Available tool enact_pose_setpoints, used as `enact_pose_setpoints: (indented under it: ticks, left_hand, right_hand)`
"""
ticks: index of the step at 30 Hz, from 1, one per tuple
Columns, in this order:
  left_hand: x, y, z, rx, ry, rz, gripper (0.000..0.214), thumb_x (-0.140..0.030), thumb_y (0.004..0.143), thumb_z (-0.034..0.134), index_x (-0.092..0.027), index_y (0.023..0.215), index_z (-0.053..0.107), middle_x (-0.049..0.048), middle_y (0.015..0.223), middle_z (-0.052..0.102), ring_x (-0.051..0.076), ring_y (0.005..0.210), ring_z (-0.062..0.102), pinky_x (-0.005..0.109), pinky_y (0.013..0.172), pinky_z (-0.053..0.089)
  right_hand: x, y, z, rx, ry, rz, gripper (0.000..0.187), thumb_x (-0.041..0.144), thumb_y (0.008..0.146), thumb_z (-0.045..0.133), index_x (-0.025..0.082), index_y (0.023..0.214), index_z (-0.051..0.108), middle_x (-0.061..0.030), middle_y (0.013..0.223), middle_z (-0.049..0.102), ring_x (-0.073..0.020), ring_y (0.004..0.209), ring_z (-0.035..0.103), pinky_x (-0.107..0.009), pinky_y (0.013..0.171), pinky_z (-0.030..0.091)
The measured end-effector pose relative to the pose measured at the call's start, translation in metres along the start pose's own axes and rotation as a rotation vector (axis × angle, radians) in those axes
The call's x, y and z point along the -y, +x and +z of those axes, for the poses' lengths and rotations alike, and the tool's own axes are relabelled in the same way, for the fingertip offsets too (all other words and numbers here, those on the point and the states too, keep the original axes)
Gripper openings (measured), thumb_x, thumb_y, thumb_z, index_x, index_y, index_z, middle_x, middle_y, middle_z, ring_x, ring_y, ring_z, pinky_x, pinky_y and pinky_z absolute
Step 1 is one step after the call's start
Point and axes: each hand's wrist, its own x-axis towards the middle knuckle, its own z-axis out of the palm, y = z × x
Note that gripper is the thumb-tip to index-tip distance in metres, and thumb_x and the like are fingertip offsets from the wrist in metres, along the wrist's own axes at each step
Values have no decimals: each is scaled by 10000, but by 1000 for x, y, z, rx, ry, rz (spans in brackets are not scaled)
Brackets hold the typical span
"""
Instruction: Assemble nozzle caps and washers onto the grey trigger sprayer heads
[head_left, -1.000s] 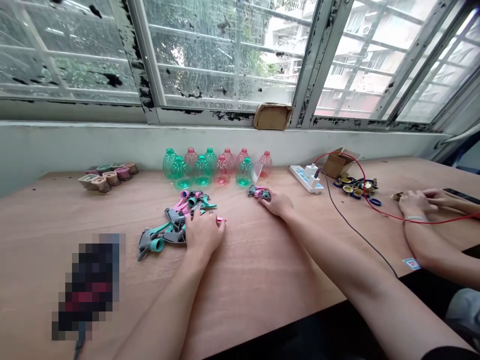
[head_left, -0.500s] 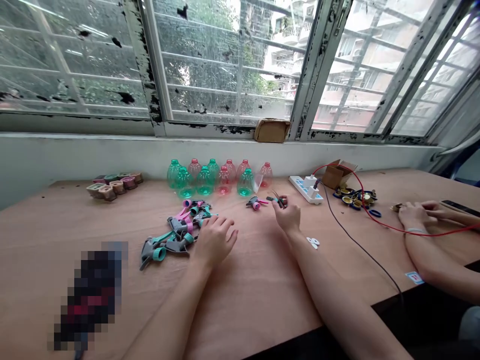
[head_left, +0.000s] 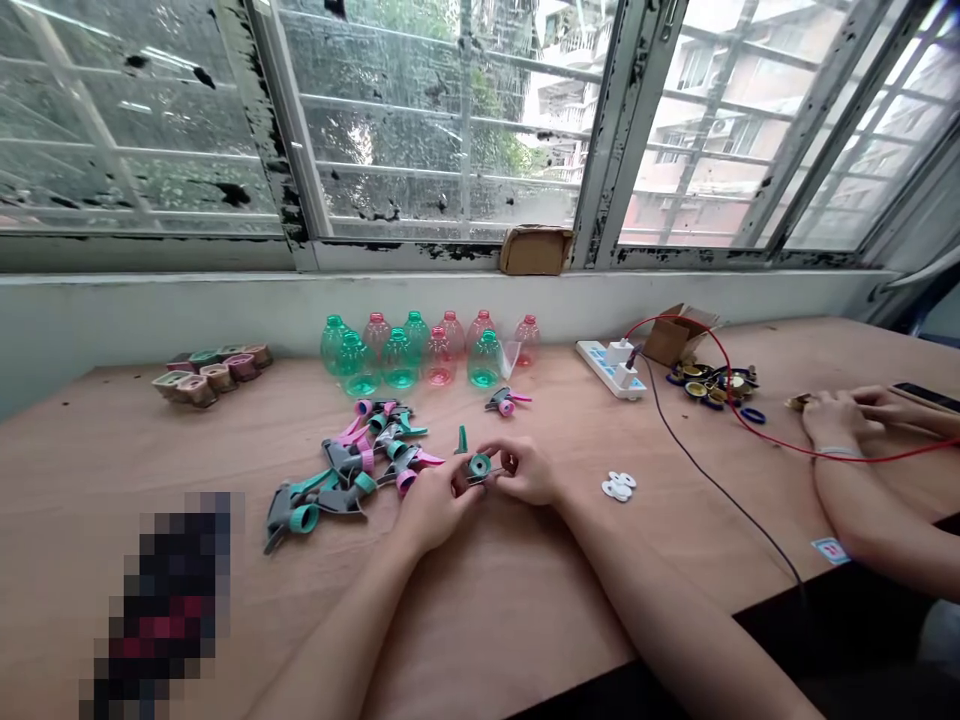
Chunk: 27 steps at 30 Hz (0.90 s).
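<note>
- Far left, front of desk: dark object, pixelated; identity cannot be told.
- Left, near the wall: cluster of small containers in brown, pink and green tones, packed close together.
- Left of centre: loose pile of spray heads, grey bodies with teal or pink levers and collars, lying at various angles, several touching.
- Behind the pile, near the wall: five green bottles and five red bottles, transparent, upright, open necks, standing in uneven rows.
- Centre: left hand, fingers closed on the left side of a green-collared spray head. Its pile-side neighbour, a grey and pink head, lies just beside the knuckles.
- Between the two hands: the held spray head, collar opening facing the camera, green lever pointing up; the rest is largely hidden by fingers.
- Beyond it, near the rightmost bottles: a single grey-and-pink sprayer, lying apart from the pile.
- Right hand: fingers bent in, pinching the same head from the right.
- Right of the right forearm: small group of white discs flat on the surface, some overlapping.
- Farther back: white power strip with two plugs inserted.
- Far right: heap of blue and gold rings; beside it, a co-worker's hands close together at a small gold-coloured piece.
</note>
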Motion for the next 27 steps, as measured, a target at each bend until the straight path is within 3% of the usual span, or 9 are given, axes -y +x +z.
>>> enact_pose_setpoints:
  ticks: [5,10,15,20,23,27]
  left_hand:
    - [-1,1,-1,-21,-25,1,287,-335,823,577,-223,1082,628,-13,687,633,155,616,565,234,569,371]
    - [-2,1,0,-19,9,-23,236,-325,804,591,-216,1007,638,1,723,661,160,644,586,230,571,375]
    - [-3,0,0,-19,66,-27,272,-296,793,584,-228,1045,659,-16,654,630,150,596,560,226,536,338]
    - [-5,-1,-1,10,114,-4,245,-305,828,531,-238,1021,666,-4,705,661,155,625,571,228,541,325]
    - [-8,-1,-2,28,136,-17,222,-292,818,543,-246,1008,648,1,759,682,165,672,597,228,554,332]
    - [-10,1,-3,48,203,-9,172,-302,827,536,-254,955,640,1,759,676,177,694,609,235,556,334]
  right_hand:
    - [4,-1,1,-8,5,-17,412,179,685,645,214,1094,610,5,896,709,-77,522,417,-185,546,399]
    - [3,1,-4,24,-41,-19,315,367,722,722,201,985,677,13,777,681,-78,520,423,-191,541,379]
    - [4,2,-19,-14,-121,-11,326,438,892,537,176,877,731,-23,730,666,-108,592,515,-211,574,377]
    - [22,1,-45,147,-358,18,368,427,924,496,204,780,750,2,607,648,-96,531,464,-220,553,314]
    - [39,-1,-55,196,-574,64,328,423,920,500,240,828,756,-17,704,701,-122,616,542,-234,585,310]
    - [63,-4,-54,295,-872,101,357,414,936,467,233,798,742,-62,808,718,-173,737,607,-249,588,307]
